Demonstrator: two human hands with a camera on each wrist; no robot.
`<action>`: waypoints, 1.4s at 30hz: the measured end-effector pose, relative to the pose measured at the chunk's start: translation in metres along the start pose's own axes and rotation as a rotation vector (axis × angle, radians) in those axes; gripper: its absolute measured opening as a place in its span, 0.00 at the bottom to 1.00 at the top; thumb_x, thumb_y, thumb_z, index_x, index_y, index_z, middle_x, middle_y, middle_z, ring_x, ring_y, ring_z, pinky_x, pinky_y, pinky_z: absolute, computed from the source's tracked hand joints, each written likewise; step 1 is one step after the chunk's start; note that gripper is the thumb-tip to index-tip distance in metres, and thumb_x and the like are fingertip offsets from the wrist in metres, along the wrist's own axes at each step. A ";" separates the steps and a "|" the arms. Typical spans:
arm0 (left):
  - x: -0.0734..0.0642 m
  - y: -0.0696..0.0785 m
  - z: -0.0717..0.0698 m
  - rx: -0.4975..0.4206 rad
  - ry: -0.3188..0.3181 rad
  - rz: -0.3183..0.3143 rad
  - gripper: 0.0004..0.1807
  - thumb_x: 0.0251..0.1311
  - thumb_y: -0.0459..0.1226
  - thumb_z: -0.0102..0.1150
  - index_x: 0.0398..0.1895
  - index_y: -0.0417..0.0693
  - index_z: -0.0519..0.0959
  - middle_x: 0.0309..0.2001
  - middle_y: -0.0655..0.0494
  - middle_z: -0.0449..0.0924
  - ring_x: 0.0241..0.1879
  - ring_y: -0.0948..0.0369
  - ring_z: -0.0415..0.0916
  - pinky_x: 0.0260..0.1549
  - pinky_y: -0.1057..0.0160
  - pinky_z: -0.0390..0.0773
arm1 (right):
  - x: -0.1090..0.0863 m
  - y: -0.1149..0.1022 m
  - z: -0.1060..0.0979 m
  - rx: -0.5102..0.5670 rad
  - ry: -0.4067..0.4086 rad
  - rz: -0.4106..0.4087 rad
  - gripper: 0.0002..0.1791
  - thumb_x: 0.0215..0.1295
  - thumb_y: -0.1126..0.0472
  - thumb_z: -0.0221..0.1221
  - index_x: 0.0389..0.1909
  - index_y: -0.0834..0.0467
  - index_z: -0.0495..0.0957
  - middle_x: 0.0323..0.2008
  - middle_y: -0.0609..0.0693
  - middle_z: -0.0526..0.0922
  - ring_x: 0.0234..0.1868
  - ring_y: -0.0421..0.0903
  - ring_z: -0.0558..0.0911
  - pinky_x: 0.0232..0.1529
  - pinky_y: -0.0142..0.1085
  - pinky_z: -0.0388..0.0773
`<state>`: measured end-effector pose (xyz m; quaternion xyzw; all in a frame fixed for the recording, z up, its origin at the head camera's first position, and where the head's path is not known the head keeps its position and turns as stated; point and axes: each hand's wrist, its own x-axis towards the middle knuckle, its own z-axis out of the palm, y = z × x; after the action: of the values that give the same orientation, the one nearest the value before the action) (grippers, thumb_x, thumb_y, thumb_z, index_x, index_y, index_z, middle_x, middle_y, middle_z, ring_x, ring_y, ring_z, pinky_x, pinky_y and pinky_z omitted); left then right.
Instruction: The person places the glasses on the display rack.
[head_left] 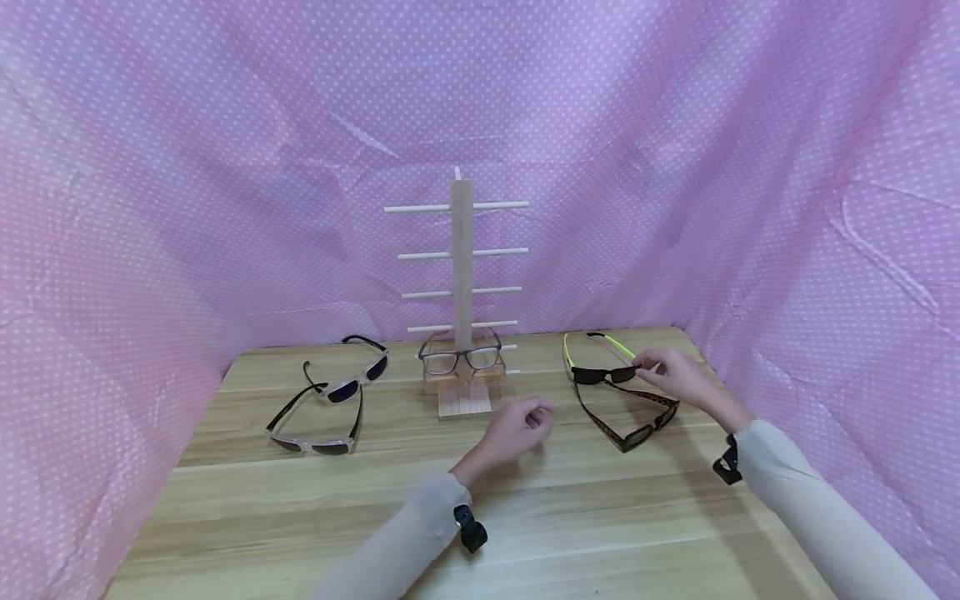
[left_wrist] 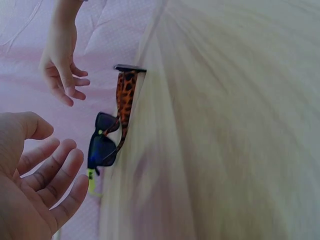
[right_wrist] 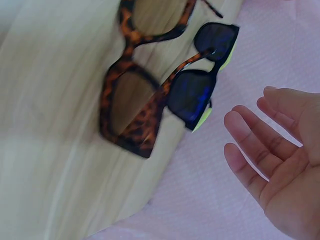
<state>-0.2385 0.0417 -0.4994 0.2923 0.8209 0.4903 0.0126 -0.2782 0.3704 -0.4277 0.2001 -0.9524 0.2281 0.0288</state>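
My right hand (head_left: 678,379) hovers by black sunglasses (head_left: 590,377) with yellow-green temples on the table's right side. In the right wrist view its fingers (right_wrist: 242,127) are spread and relaxed, apart from the lenses. Tortoiseshell sunglasses (right_wrist: 145,125) lie just in front, one temple crossing the black pair. Over the middle of the table, my left hand (head_left: 517,427) holds nothing; its fingers (left_wrist: 62,175) are loosely bent. Behind it stands a wooden display rack (head_left: 462,267) with pegs. Dark-framed eyeglasses (head_left: 442,362) sit on its low pegs, with a pinkish clear frame below.
On the left of the wooden table (head_left: 300,517) lie two pairs of clear-framed sunglasses with dark temples, one farther back (head_left: 360,381) and one nearer (head_left: 303,447). A pink dotted cloth (head_left: 300,125) hangs behind and at both sides.
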 end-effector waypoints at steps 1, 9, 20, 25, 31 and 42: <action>0.001 0.001 0.003 -0.010 0.000 0.000 0.13 0.65 0.30 0.59 0.51 0.41 0.84 0.34 0.53 0.85 0.33 0.71 0.76 0.38 0.74 0.80 | -0.002 0.003 -0.001 -0.008 0.004 0.000 0.11 0.70 0.66 0.61 0.48 0.68 0.82 0.38 0.59 0.88 0.36 0.51 0.86 0.39 0.42 0.84; 0.008 0.006 0.031 -0.047 -0.028 -0.056 0.16 0.66 0.33 0.59 0.55 0.39 0.82 0.39 0.54 0.86 0.35 0.74 0.76 0.41 0.76 0.78 | -0.013 0.028 -0.001 -0.007 0.019 0.023 0.09 0.66 0.68 0.64 0.44 0.68 0.84 0.36 0.60 0.89 0.33 0.46 0.84 0.36 0.34 0.81; 0.015 0.007 0.063 -0.088 -0.017 -0.106 0.15 0.66 0.34 0.59 0.54 0.41 0.82 0.37 0.57 0.86 0.33 0.75 0.76 0.39 0.75 0.77 | -0.022 0.056 0.003 0.043 -0.019 0.008 0.09 0.62 0.72 0.65 0.41 0.73 0.83 0.34 0.61 0.88 0.32 0.44 0.83 0.35 0.34 0.81; 0.018 0.008 0.077 -0.092 -0.007 -0.151 0.15 0.65 0.36 0.60 0.54 0.45 0.83 0.37 0.61 0.85 0.34 0.74 0.76 0.39 0.74 0.77 | -0.025 0.060 0.005 0.086 -0.025 -0.033 0.09 0.59 0.75 0.66 0.40 0.75 0.83 0.36 0.66 0.87 0.34 0.50 0.85 0.38 0.40 0.85; 0.020 0.008 0.093 -0.074 0.020 -0.182 0.15 0.62 0.37 0.61 0.51 0.48 0.84 0.34 0.65 0.83 0.32 0.75 0.75 0.37 0.75 0.75 | -0.028 0.065 0.007 0.128 -0.049 -0.061 0.10 0.57 0.77 0.64 0.40 0.76 0.82 0.36 0.70 0.86 0.34 0.51 0.86 0.39 0.41 0.86; 0.024 0.015 0.105 -0.012 0.014 -0.172 0.12 0.63 0.40 0.65 0.49 0.51 0.85 0.32 0.65 0.86 0.30 0.77 0.76 0.35 0.76 0.74 | -0.030 0.082 0.007 0.252 -0.067 -0.146 0.06 0.56 0.79 0.61 0.33 0.71 0.84 0.31 0.60 0.88 0.33 0.36 0.84 0.38 0.29 0.83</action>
<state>-0.2191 0.1427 -0.5351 0.2171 0.8400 0.4946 0.0506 -0.2821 0.4449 -0.4733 0.2784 -0.8995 0.3365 -0.0120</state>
